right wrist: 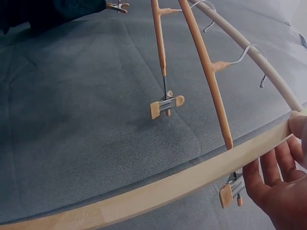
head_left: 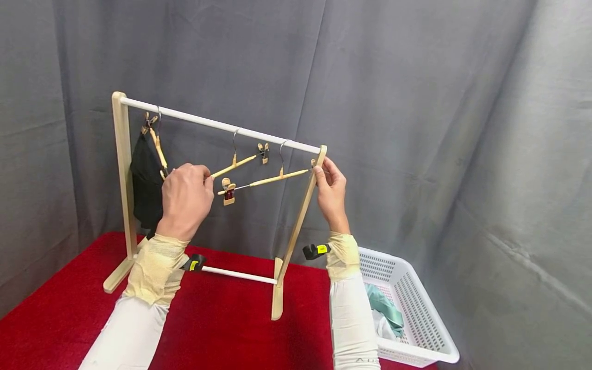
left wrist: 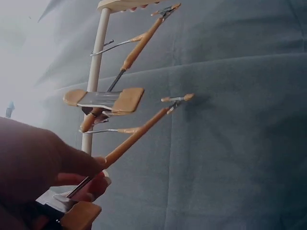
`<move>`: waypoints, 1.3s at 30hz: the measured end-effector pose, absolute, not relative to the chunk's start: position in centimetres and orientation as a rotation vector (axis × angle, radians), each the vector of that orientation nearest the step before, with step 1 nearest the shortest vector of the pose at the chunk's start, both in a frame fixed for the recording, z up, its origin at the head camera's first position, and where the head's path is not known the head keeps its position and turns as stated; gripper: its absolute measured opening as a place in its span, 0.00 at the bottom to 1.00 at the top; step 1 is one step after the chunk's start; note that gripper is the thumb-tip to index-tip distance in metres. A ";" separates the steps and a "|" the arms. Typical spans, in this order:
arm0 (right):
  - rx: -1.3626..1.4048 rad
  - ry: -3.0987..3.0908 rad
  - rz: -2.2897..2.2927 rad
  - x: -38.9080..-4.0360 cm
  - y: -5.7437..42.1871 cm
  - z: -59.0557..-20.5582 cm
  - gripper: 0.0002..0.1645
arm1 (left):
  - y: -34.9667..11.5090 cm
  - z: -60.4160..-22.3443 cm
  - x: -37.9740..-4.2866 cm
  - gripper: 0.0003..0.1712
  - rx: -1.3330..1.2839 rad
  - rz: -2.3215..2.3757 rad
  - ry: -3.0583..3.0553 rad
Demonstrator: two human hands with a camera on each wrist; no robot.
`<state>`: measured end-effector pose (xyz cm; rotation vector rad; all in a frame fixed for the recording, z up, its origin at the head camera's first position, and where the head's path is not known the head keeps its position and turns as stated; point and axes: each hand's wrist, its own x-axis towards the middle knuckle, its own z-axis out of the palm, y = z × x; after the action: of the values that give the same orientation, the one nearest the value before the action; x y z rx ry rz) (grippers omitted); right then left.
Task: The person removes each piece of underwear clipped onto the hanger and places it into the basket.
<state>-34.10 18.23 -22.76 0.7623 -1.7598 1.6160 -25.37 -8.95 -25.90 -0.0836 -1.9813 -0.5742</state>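
My left hand [head_left: 187,198] pinches the near end of the middle clip hanger [head_left: 233,165]. In the left wrist view, its fingers close round the metal rod beside the wooden bar [left wrist: 129,143], with a clip just below them. My right hand [head_left: 332,192] grips the right upright [head_left: 300,218] of a wooden rack near its top, thumb on one side and fingers on the other in the right wrist view. Between the hands hangs another clip hanger [head_left: 282,178], a wooden clip [head_left: 228,192] at its near end. Both hangers hook over the white rail [head_left: 203,121].
A black garment [head_left: 147,180] hangs from a hanger [head_left: 158,146] at the rack's left end. Standing on the red cloth [head_left: 231,329], the rack has a low white crossbar [head_left: 240,275]. At right, a white basket [head_left: 427,308] contains green fabric [head_left: 386,308] and white fabric.
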 end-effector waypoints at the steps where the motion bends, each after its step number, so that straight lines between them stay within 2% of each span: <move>1: 0.764 -1.759 1.615 -34.1 18.3 -22.8 0.22 | -9.0 -25.9 -25.3 0.09 -0.072 -0.574 -1.983; 10: 0.773 -1.759 1.616 -34.1 18.7 -22.9 0.23 | -9.3 -26.3 -24.6 0.14 -0.043 -0.609 -1.946; 23: 0.800 -1.741 1.620 -34.1 18.5 -22.7 0.22 | -12.2 -25.6 -20.8 0.18 -0.065 -0.610 -1.731; 30: 0.787 -1.741 1.600 -34.2 18.7 -22.8 0.22 | -14.5 -24.3 -21.2 0.16 -0.044 -0.639 -1.633; 39: 0.776 -1.753 1.606 -33.9 18.4 -23.1 0.22 | -18.7 -23.4 -22.0 0.21 0.064 -0.733 -1.837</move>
<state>-33.95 18.40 -23.15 0.7758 -1.7532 1.6059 -21.95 -18.73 -23.42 0.0643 -1.8366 -0.7329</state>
